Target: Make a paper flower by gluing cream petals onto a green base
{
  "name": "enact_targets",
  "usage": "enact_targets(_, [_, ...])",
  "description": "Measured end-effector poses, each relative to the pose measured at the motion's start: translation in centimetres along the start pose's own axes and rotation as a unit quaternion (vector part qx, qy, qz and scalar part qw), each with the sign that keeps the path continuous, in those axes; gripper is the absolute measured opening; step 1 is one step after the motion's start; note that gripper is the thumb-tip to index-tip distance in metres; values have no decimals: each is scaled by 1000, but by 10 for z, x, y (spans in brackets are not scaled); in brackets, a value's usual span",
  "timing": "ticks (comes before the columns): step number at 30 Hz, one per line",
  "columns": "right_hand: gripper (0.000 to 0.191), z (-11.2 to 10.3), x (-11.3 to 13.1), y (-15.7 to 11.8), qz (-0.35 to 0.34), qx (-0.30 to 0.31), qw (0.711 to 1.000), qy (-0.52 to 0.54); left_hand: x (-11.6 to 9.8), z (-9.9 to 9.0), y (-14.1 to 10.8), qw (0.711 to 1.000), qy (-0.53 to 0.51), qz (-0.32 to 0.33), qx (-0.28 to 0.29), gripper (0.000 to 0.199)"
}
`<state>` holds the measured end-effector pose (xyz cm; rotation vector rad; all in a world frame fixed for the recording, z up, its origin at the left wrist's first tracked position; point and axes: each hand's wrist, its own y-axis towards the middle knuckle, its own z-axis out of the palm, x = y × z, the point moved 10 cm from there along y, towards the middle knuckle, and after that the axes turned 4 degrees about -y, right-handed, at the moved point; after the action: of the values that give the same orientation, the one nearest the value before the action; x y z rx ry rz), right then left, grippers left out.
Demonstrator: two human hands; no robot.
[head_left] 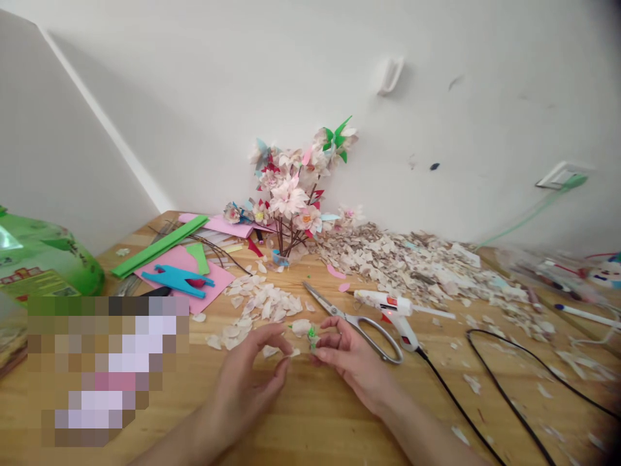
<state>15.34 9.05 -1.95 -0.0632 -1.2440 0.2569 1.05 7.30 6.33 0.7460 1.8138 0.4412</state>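
Observation:
Low over the wooden table, my right hand pinches a small bright green piece with a pale lower part; its exact kind is too small to tell. Just left of it is my left hand, its thumb and index finger curved apart. A pale petal-like flake shows by those fingertips, and I cannot tell whether it touches them. Behind the hands lies a heap of whitish flakes. Metal scissors and a white hot glue gun rest beyond my right hand.
Handmade flowers on thin stems stand in a small holder against the wall. A large flake pile spreads at the back right. Pink paper, a blue tool and a green bag lie left. A black cord crosses the right side.

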Motion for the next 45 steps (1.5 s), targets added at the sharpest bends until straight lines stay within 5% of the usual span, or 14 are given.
enact_targets(14, [40, -16, 27, -10, -114, -167, 968, -146, -2, 5, -2, 1000, 2, 6, 16, 48])
enact_targets(23, [39, -18, 14, -7, -75, -146, 980, -116, 0, 10, -3, 1000, -1, -9, 23, 49])
enact_targets(29, [38, -18, 20, -7, -114, -161, 973, -121, -2, 10, 0, 1000, 2, -13, 15, 48])
enact_targets(35, [29, -7, 39, -18, -202, -194, 921, -271, 2, 10, -2, 1000, 0, -28, 9, 47])
enact_targets(45, [28, 12, 48, -29, -255, -203, 811, -486, 9, 13, -2, 998, 26, -48, 13, 50])
